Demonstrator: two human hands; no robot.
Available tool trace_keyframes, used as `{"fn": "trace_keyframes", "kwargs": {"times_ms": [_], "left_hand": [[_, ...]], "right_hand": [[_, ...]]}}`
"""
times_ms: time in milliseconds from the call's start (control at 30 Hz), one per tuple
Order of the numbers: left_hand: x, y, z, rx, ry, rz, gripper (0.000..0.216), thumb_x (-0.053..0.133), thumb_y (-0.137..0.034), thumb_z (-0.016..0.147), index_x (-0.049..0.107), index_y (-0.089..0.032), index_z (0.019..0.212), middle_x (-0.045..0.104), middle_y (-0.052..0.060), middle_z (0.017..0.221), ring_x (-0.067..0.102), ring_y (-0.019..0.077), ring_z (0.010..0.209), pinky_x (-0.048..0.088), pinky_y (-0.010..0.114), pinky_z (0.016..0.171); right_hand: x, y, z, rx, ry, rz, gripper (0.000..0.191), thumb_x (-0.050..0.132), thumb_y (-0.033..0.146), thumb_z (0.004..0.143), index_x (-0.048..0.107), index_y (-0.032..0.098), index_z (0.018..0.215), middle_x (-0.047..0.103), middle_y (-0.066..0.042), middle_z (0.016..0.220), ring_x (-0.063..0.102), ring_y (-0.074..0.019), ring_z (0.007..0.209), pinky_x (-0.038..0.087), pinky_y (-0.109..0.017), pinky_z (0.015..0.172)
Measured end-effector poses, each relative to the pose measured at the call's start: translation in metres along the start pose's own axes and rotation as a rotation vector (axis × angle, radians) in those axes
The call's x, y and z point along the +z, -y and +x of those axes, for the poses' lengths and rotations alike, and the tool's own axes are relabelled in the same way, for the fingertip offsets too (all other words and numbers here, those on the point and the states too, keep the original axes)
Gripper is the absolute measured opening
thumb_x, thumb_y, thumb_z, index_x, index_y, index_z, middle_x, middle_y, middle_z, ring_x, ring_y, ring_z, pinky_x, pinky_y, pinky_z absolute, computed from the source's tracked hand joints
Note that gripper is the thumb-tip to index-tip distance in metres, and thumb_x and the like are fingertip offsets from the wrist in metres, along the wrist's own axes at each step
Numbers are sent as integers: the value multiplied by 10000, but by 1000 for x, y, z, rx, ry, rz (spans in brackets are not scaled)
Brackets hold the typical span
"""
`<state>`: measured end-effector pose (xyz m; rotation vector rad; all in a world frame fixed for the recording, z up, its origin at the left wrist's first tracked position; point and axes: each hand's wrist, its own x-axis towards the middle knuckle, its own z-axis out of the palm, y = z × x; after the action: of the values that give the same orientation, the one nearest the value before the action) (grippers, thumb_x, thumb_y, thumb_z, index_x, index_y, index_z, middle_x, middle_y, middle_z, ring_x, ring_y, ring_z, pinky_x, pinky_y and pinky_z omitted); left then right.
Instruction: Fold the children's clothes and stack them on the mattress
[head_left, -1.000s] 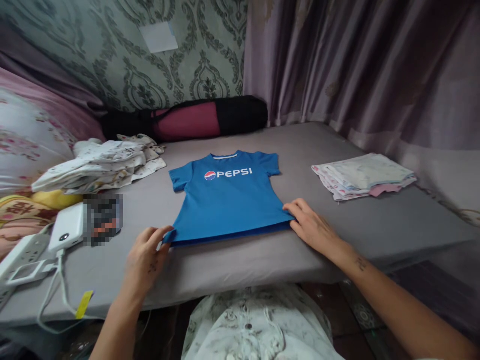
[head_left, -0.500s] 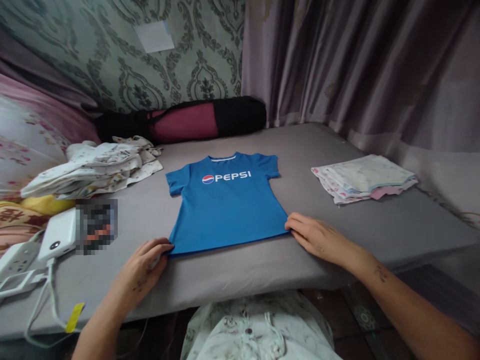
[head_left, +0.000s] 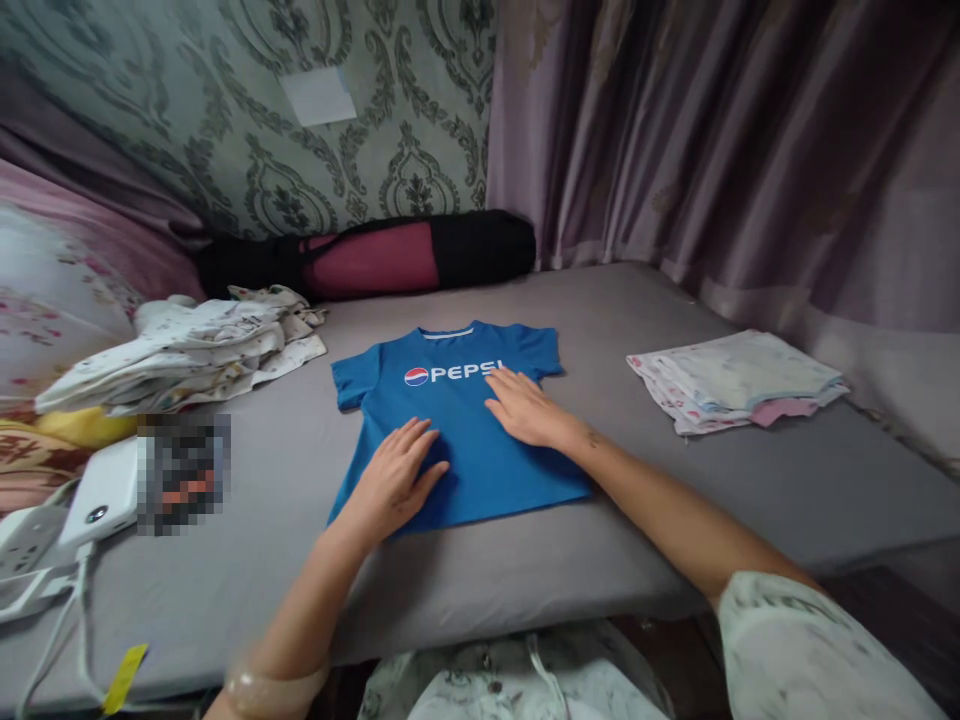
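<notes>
A blue T-shirt with a white PEPSI print lies spread face up, its collar away from me and its hem towards me. My left hand is over the lower left of the shirt, palm down with the fingers apart. Over the right side of the chest is my right hand, fingers stretched out and covering the end of the print. Both hands look flat on the cloth and hold nothing.
A grey sheet covers the surface. Folded white clothes lie at left, another folded pile at right. A black and maroon bag lies along the wall. A white power bank with cables sits at near left.
Both hands have let go of the shirt's bottom corners and moved inward and up onto its front, fingers now extended. The view has shifted slightly; the shirt stays spread.
</notes>
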<state>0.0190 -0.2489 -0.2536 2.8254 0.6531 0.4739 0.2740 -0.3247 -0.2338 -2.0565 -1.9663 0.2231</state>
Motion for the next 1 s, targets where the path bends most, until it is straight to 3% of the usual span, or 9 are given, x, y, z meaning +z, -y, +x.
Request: {"fn": "trace_keyframes", "kwargs": {"times_ms": [100,200,333,500,767,1000], "left_hand": [[23,-5,2,-56,83,113,604,364,-541,962,447,-157,1422,412,163,1497,307,317,1424,291,548,1135],[29,-6,-9,-100,106,179,615,339,-546,970,385,-193,1471,367,138,1531,292,303,1433,276,528,1143],[25,-9,-21,-124,95,215,610,344,-543,970,379,-206,1478,370,118,1531,290,298,1435,275,513,1145],[18,-5,-31,-130,117,196,640,356,-563,959,370,-192,1480,347,123,1542,304,290,1430,278,500,1148],[6,9,-71,-185,61,268,625,337,-542,968,372,-179,1476,386,117,1523,312,276,1427,277,482,1155],[3,-1,-97,-242,26,223,581,320,-513,979,382,-216,1474,360,82,1539,298,275,1435,262,506,1162]], "right_hand": [[29,-10,21,73,17,-42,669,268,467,993,312,14,1483,221,-192,1575,151,-306,1465,133,-468,1186],[44,-23,23,136,-35,-63,713,218,543,983,284,64,1507,216,-168,1580,151,-301,1466,124,-475,1186],[46,-30,22,155,-71,-88,734,225,577,975,298,76,1506,252,-157,1572,172,-311,1460,132,-462,1186],[35,-25,15,78,-10,-88,680,269,528,989,333,79,1494,220,-163,1581,153,-296,1466,116,-469,1192],[20,-16,-54,-183,119,-39,605,306,517,999,337,185,1504,191,-121,1595,133,-260,1472,135,-499,1190],[10,6,-116,-309,143,-64,532,363,344,1007,286,235,1522,170,-82,1605,124,-251,1474,138,-530,1186]]}}
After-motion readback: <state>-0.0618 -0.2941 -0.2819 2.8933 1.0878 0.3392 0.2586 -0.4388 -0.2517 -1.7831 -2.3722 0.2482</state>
